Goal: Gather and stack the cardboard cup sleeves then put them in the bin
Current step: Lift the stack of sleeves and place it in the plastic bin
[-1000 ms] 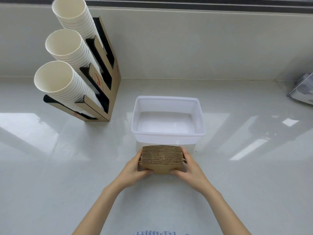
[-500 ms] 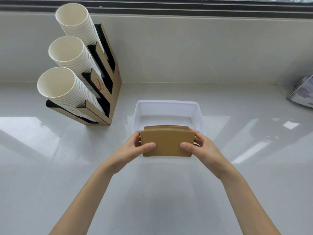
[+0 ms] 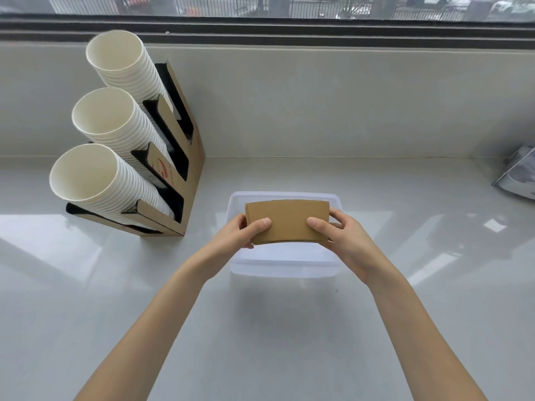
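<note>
At the upper left of the frame we see a cardboard cup holder [image 3: 185,157] standing on the pale surface [image 3: 86,299], with three slanted stacks of white paper cups [image 3: 115,125] in it. Toward the centre, our left hand [image 3: 243,234] has its fingers closed on the left end of a stack of brown cup sleeves [image 3: 286,219], thumb on the front face. The stack is held flat-faced toward us, over the white bin [image 3: 283,267], which sits at the middle of the frame. Our right hand [image 3: 340,237] pinches the stack's right end the same way. At the far right edge lies a grey object [image 3: 518,175], partly cut off.
</note>
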